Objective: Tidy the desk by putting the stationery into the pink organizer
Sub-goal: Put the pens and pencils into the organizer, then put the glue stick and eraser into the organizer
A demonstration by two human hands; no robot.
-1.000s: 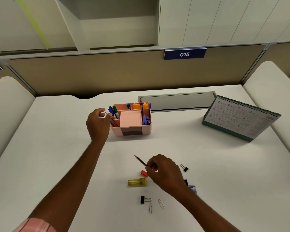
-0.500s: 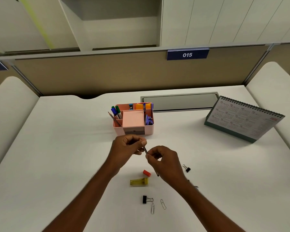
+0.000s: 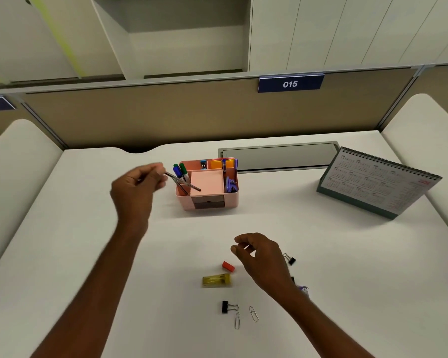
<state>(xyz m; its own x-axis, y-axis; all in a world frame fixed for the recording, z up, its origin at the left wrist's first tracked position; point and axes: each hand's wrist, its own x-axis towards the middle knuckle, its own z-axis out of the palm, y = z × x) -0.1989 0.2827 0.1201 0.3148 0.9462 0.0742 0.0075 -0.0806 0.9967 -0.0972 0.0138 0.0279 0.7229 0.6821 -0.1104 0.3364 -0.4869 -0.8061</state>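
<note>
Now we passed pencil (image 3: 192, 186) from right hand (image 3: 263, 257), left loose and empty, to left hand (image 3: 136, 189); it pinched pencil at nine o'clock of pink organizer (image 3: 232, 198), nearly in.

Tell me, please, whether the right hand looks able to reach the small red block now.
Probably yes: the right hand hovers empty beside the small red block, with nothing between them.

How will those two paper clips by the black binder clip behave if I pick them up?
The paper clips are thin wire lying flat on the smooth desk, so they will likely skid before your fingers catch them. They look light and stiff, probably not apt to roll.
</note>
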